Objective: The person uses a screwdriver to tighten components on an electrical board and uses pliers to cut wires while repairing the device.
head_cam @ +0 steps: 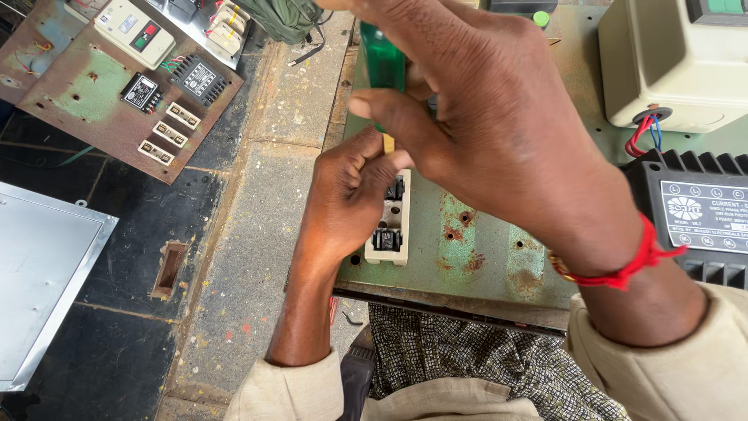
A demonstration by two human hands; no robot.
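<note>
Green-handled screwdriver (383, 62) standing upright, right hand (483, 125) grasping its handle from above. Left hand (351, 195) pinching yellow shaft just above cream fuse holder (392, 226) (mounted on rusty green metal panel (483, 249)). Black finned relay box (693, 218) sitting at panel's right.

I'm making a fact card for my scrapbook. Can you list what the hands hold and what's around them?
Right hand: grips green-handled screwdriver
Left hand: pinched at the screwdriver's tip, on cream fuse holder
Surface: rusty green metal panel
Right side: black finned box, cream switch box
Floor, left: second rusty panel, grey metal sheet
</note>
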